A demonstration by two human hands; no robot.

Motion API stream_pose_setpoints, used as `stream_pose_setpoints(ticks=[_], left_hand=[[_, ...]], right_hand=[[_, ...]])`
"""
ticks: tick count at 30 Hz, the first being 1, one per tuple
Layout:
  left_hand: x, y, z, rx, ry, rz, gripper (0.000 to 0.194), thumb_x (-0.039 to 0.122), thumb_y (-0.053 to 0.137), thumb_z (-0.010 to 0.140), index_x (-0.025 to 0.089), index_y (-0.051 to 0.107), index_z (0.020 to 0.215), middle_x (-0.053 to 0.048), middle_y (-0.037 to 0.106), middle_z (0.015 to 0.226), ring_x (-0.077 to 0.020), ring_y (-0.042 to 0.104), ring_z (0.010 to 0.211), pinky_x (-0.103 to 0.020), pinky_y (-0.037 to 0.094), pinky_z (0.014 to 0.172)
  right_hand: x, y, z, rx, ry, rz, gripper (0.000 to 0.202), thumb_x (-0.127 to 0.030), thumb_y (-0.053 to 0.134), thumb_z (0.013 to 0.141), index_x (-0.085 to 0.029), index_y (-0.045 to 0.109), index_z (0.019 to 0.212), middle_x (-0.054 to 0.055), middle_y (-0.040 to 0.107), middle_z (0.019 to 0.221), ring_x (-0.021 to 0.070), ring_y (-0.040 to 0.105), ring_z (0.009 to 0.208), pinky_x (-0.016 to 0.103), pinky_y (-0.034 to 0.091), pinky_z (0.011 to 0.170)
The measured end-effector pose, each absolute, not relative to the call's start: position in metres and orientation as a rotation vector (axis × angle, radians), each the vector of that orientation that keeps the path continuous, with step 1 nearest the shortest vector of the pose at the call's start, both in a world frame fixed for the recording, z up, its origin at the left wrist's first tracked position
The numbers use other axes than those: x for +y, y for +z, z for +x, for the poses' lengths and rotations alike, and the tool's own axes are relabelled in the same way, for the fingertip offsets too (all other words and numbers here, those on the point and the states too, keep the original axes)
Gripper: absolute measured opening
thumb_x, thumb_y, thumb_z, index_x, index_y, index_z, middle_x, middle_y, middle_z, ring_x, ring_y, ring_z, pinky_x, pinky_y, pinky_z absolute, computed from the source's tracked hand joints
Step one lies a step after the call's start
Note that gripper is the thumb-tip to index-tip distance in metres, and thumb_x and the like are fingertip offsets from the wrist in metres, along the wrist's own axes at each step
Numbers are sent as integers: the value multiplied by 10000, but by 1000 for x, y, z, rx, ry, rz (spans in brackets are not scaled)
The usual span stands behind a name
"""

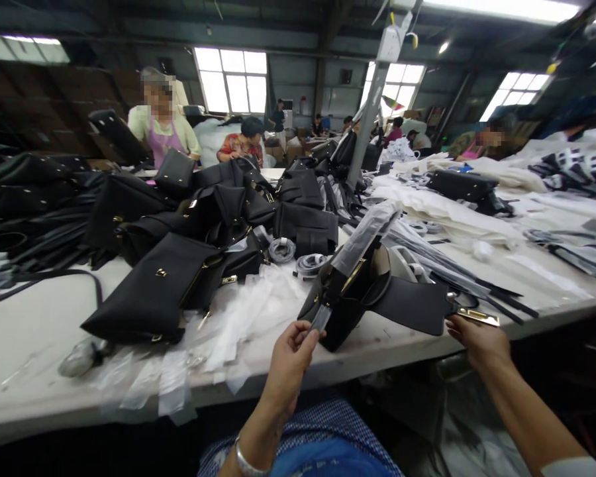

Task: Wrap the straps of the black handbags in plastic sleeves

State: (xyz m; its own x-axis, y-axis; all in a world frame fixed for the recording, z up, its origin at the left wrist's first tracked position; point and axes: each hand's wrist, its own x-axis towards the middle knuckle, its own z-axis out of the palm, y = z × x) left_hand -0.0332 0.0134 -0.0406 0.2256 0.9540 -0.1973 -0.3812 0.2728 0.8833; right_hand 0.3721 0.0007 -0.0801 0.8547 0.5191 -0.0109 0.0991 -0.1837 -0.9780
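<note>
A black handbag stands near the table's front edge, its top open and a light lining showing inside. Clear plastic wrap covers its handle strap. My left hand pinches the plastic-wrapped lower end of the strap at the bag's near side. The bag's black flap stretches out to the right, with a gold metal clasp by its end. My right hand is closed at the flap's end, just under the clasp; its fingertips are partly hidden behind the flap.
Black handbags are heaped on the left and middle of the white table. Clear plastic sleeves and coiled straps lie nearer. Wrapped straps spread to the right. A metal post rises behind. Several people work farther back.
</note>
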Motion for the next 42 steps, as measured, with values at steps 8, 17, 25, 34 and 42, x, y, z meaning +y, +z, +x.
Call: stream_pose_setpoints(ticks=[8,17,25,34,42], left_hand=[[14,-40,-36,795,1096,883,345,409,719,818,154,527,948,-80,727,913,-41,488,483,-155,269,426],[16,-46,-36,843,1123,907,443,400,725,813,116,623,1138,-130,747,958,-93,577,542,-171,302,418],[8,-42,-36,905,1222,1146,271,335,659,880,152,678,1078,-41,706,878,-92,535,570,-200,446,533],[7,-41,-40,886,1129,975,349,424,693,850,154,661,1069,-18,663,786,-54,422,479,-178,287,441],[7,-34,-37,795,882,770,440,590,665,809,163,556,815,95,440,509,-17,198,340,-174,109,339]], right_hand=[[-2,-71,357,-389,415,-1779,172,-251,768,504,-202,627,589,39,638,549,187,599,466,258,481,389],[-43,-38,213,-1055,897,-1555,370,-491,819,695,-156,774,845,89,743,800,172,605,614,276,524,613],[-1,2,107,-1244,969,-1458,409,-562,745,780,-156,728,735,44,690,657,139,560,530,239,460,524],[3,-8,115,-1319,1088,-1418,364,-510,695,836,-154,739,777,37,701,719,141,582,602,231,463,593],[1,-25,118,-1379,993,-1432,264,-389,624,868,-171,767,908,37,716,775,197,639,720,276,490,702]])
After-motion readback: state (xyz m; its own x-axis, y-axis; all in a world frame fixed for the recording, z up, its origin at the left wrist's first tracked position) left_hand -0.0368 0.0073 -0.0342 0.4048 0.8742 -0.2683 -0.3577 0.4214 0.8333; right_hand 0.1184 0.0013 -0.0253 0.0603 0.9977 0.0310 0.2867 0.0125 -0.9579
